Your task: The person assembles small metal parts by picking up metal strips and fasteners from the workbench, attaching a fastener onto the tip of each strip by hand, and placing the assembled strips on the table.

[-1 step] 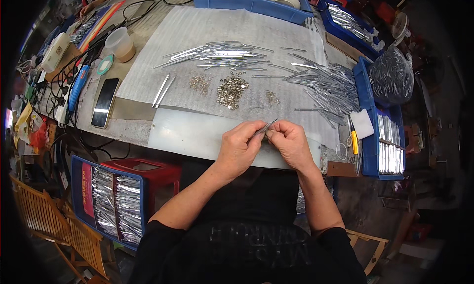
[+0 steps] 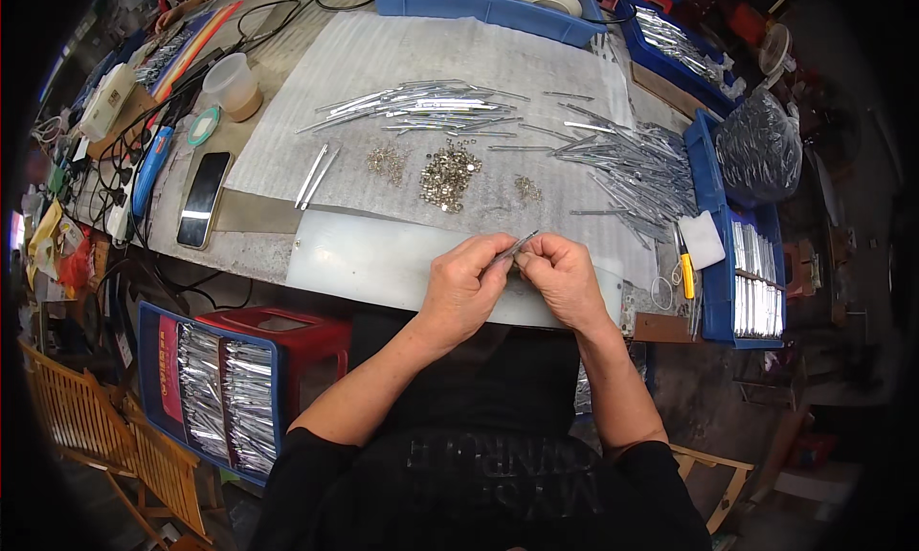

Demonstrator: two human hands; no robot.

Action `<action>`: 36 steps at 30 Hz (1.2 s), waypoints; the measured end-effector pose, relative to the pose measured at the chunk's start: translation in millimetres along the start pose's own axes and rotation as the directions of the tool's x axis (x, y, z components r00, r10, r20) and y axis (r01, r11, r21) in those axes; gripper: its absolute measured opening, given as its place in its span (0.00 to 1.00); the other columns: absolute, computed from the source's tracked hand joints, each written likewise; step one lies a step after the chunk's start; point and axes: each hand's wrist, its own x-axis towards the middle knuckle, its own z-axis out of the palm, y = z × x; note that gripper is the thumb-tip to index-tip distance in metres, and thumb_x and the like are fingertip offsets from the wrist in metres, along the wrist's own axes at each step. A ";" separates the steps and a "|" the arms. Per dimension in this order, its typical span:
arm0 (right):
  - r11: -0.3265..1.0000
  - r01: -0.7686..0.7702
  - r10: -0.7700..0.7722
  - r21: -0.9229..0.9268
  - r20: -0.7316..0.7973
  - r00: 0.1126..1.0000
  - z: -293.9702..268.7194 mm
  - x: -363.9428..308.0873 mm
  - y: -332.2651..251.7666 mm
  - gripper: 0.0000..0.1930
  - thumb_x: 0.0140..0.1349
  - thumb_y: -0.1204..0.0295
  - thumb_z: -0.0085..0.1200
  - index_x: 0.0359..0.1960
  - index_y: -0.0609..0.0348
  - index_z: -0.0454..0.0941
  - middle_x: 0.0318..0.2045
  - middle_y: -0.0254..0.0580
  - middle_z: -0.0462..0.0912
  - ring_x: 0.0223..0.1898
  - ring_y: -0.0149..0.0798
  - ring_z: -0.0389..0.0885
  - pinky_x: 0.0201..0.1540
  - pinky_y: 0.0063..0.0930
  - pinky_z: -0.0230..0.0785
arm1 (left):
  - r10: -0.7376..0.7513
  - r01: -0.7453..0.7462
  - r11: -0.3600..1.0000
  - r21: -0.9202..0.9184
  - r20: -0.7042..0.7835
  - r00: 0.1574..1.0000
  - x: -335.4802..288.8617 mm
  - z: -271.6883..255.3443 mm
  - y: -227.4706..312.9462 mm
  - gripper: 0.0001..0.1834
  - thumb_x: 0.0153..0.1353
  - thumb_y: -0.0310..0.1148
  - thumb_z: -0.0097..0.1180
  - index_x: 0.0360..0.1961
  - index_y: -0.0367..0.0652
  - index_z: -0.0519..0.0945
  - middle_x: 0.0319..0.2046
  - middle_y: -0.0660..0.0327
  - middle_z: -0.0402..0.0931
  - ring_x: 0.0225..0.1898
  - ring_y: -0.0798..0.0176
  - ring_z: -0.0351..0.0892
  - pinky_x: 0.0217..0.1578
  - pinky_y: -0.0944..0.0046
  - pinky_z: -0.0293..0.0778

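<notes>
My left hand (image 2: 466, 281) pinches a slim grey metal strip (image 2: 517, 247) over the near edge of the table. Pressed against that strip is my right hand (image 2: 558, 275), fingers bunched; whatever lies between its fingertips is too small to make out. Beneath both hands is a pale translucent board (image 2: 373, 260). Beyond it sits a heap of small brassy metal pieces (image 2: 447, 178), with looser small bits (image 2: 388, 163) to its left and a tiny pile (image 2: 527, 188) to its right. Shiny metal strips (image 2: 421, 106) lie behind, and a larger heap of strips (image 2: 627, 168) spreads to the right.
A phone (image 2: 203, 202), a plastic cup (image 2: 233, 87) and cables are on the left. Blue bins stand at the back (image 2: 479, 5) and right (image 2: 713, 312). A yellow-handled tool (image 2: 687, 275) lies near a white pad (image 2: 702, 241). A blue crate (image 2: 279, 398) of strips is lower left.
</notes>
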 end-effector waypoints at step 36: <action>0.889 0.325 -0.413 -0.322 -0.257 0.874 15.1 -17.3 -1.5 0.01 0.49 0.81 0.50 0.24 0.65 0.71 0.19 0.38 0.73 0.20 0.28 0.70 0.22 0.20 0.63 | -0.029 0.022 0.995 -0.097 -0.071 0.997 -5.9 4.1 1.0 0.07 0.53 0.25 0.52 0.34 0.34 0.76 0.21 0.60 0.70 0.21 0.69 0.68 0.21 0.71 0.64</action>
